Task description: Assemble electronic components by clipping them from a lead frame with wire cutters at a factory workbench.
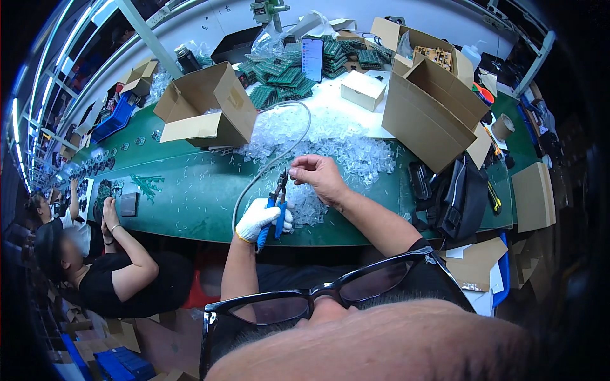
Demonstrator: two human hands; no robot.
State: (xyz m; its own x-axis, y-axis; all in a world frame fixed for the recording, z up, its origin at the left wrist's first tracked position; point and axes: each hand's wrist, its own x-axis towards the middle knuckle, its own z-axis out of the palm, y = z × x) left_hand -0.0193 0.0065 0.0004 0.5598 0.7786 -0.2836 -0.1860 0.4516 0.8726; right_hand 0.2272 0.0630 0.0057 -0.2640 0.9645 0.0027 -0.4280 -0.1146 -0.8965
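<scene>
My left hand (pixel 254 218), in a white knit glove, is closed round the blue handles of a pair of cutting pliers (pixel 280 219). Their dark jaws point up and away from me, and a grey cable (pixel 248 184) loops from the far side down to the handles. My bare right hand (pixel 323 179) pinches thumb and fingers together right beside the jaw tips. Whatever sits in that pinch is too small to make out. Around and beyond both hands lies a wide heap of small clear plastic pieces (pixel 363 155), with a smaller cluster just right of the pliers.
An open carton (pixel 213 108) stands left of the heap, another (pixel 429 105) right. Behind are stacked green circuit boards (pixel 279 75), an upright phone (pixel 312 58) and a white box (pixel 363 90). A black bag (pixel 459 197) lies right. A co-worker (pixel 105 273) sits at left.
</scene>
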